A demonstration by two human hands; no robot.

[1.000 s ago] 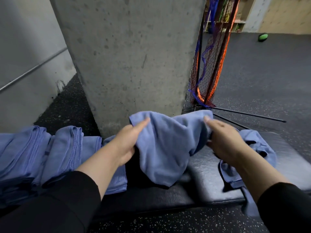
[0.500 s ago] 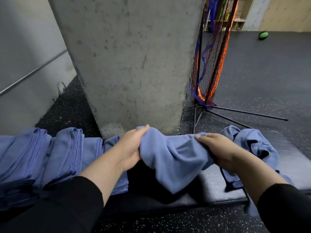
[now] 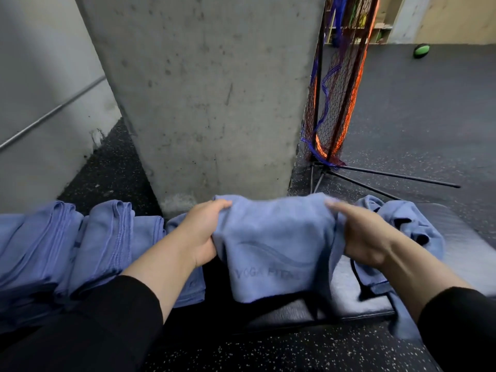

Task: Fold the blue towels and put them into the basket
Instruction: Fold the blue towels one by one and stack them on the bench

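Both hands hold one blue towel up over the bench.

On the far left I see a stack of folded towels lying on the bench, running in under the left forearm. Left hand grips the towel at its left top corner, fingers curled round the edge, thumb on top. The towel hangs doubled between the hands, faint lettering near its lower hem, its bottom just above the dark bench. Right hand pinches the right top corner, forefinger stretched along the edge; it's blurred. Further right, a crumpled towel lies on the bench. Behind stands a concrete pillar, with a net beside it.
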